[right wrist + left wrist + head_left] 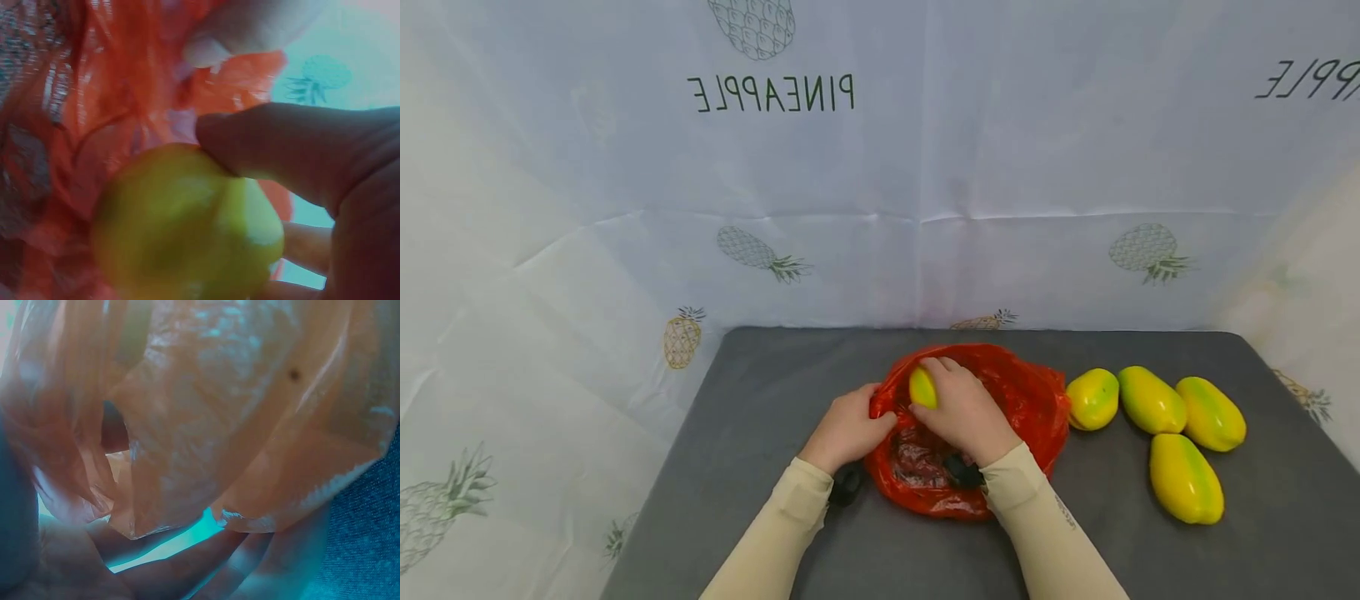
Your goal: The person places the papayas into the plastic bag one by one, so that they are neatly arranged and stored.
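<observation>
A red plastic bag lies spread on the table with its mouth facing up. At its left rim, my left hand holds the plastic, thumb over the edge; the left wrist view shows the crinkled bag filling the frame above the fingers. My right hand is over the bag's mouth and grips a yellow-green papaya. Up close in the right wrist view, the thumb presses on the papaya and other fingers lie at its far side. Part of the fruit is hidden by the hand in the head view.
Right of the bag, several papayas rest on the grey table: one papaya beside the bag, another papaya nearest me. A white cloth printed with pineapples hangs behind the table.
</observation>
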A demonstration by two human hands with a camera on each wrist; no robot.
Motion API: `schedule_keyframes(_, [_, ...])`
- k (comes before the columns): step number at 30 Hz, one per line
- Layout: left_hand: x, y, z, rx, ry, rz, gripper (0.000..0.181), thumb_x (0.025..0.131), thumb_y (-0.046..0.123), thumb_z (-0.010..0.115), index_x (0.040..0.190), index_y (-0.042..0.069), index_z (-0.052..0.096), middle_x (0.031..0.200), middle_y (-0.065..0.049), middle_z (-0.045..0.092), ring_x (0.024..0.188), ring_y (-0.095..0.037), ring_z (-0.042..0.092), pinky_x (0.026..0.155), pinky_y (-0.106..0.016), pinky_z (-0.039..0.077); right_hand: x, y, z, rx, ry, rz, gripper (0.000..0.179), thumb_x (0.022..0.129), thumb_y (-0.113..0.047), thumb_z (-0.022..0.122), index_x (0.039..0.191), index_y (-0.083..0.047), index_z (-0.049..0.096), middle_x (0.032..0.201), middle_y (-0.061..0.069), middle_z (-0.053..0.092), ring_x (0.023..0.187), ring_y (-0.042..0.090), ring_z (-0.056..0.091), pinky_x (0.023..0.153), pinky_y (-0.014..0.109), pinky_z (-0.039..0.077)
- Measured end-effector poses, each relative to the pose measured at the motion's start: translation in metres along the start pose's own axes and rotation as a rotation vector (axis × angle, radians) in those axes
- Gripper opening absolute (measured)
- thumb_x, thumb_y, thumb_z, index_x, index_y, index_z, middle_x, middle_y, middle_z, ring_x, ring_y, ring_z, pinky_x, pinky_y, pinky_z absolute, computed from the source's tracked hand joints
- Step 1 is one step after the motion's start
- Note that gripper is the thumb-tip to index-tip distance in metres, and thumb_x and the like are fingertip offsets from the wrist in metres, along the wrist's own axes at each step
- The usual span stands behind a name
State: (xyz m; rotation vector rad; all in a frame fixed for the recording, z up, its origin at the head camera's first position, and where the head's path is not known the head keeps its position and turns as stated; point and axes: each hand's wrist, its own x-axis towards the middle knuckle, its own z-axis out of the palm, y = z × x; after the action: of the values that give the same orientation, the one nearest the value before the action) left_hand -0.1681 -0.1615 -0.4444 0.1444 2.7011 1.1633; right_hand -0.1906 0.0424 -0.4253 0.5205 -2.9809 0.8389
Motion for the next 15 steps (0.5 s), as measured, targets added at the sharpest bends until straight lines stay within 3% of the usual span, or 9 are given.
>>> schedule_keyframes(15, [0.002, 0.006, 0.002, 0.016, 0.003, 0.03, 0.039, 0.1, 0.025, 0.067, 0.134, 0.005, 0.065, 0.1, -0.006, 0.073, 0.072, -0.016, 0.066, 0.068, -0.031, 0.059, 0.012, 0.006, 0.021, 0.017, 0.072, -0.024, 0.072, 0.093, -0.033, 0.085, 0.15, -0.004, 0.055, 0.139, 0.019, 0.065, 0.109, 0.033, 0.067, 0.092, 0.05, 0.064])
